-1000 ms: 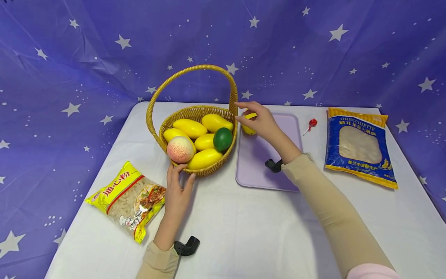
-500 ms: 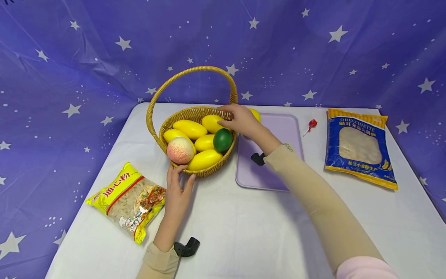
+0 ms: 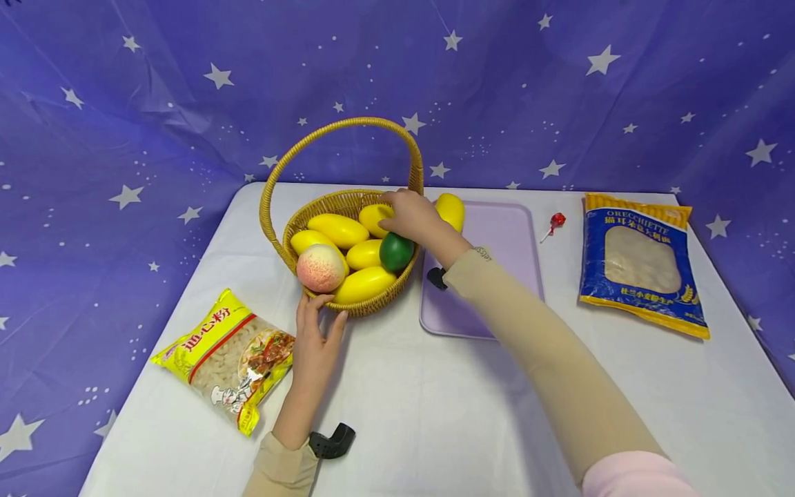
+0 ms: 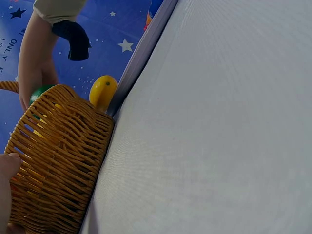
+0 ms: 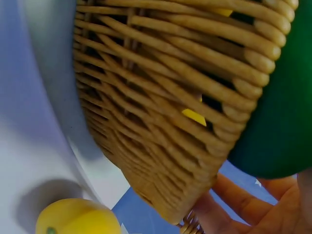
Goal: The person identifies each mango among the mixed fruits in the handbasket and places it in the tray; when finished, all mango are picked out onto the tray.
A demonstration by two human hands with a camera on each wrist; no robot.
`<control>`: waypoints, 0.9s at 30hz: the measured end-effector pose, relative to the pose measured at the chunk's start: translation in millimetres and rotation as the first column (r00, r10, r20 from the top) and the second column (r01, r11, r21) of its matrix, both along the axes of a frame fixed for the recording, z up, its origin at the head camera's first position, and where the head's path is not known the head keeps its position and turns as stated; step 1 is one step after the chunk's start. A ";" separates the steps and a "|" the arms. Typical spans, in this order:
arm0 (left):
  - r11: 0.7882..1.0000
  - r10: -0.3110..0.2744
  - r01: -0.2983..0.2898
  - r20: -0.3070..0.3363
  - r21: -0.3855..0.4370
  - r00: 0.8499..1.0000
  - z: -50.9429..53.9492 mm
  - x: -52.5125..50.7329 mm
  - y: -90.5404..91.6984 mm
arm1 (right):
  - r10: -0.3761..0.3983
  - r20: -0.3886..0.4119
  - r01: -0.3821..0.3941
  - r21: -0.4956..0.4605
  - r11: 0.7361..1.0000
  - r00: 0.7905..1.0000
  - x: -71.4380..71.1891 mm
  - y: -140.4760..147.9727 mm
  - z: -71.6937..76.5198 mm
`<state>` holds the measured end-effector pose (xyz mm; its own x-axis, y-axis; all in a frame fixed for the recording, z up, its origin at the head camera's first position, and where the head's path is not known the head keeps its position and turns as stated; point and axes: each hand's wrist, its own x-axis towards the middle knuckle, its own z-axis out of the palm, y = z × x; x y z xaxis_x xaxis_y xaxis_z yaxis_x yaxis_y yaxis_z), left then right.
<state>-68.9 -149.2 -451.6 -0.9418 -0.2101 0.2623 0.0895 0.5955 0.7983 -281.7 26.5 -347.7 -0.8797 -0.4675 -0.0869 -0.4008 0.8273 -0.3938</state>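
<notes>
A wicker basket (image 3: pixel 348 201) with a tall handle holds several yellow mangoes (image 3: pixel 338 230), a pink-and-cream peach (image 3: pixel 320 268) and a dark green fruit (image 3: pixel 396 252). My left hand (image 3: pixel 317 352) touches its front rim with the fingertips, and the left wrist view shows the fingers against the weave. Over the right rim reaches my right hand (image 3: pixel 415 219), its fingers and thumb apart at the right end of a back mango (image 3: pixel 374 219), just behind the green fruit. In the right wrist view, basket and green fruit partly hide its fingers (image 5: pixel 248 202).
Right of the basket lies a lilac tray (image 3: pixel 491 276) with one yellow mango (image 3: pixel 450 211) at its back left corner. Further right are a red lollipop (image 3: pixel 557 220) and a blue orecchiette bag (image 3: pixel 642 266). A yellow pasta bag (image 3: pixel 236 359) lies front left, close to my left arm.
My right hand has moved left from above the tray's mango, over the basket rim to the fruit at the back right. My left hand has stayed at the front rim.
</notes>
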 end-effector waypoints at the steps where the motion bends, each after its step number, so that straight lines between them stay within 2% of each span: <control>1: 1.000 0.001 -0.001 0.002 0.000 1.000 -0.2 0.1 -0.4 | -0.003 0.005 0.003 0.011 1.000 1.000 -0.7 -1.8 0.1; 6: 1.000 0.006 -0.006 0.010 0.000 1.000 -1.0 0.2 -1.6 | -0.007 0.046 0.004 0.062 0.998 0.999 -4.1 -8.5 1.9; 10: 1.000 0.005 -0.005 0.014 0.000 1.000 -1.5 -0.1 -1.8 | -0.014 0.079 0.010 0.054 0.998 0.997 -7.1 -10.3 1.1; 17: 1.000 -0.004 0.004 0.020 0.009 1.000 0.1 0.2 -0.6 | -0.027 0.185 0.020 0.037 0.999 0.982 -12.0 -11.7 2.5; 22: 1.000 -0.001 0.001 0.028 0.014 1.000 0.9 0.9 -0.3 | -0.031 0.197 0.023 0.045 0.999 0.980 -10.9 -11.2 4.0; 27: 1.000 0.003 -0.003 0.018 0.007 1.000 0.3 1.3 -0.9 | -0.016 0.172 0.007 0.048 0.999 0.985 -10.5 -11.3 2.4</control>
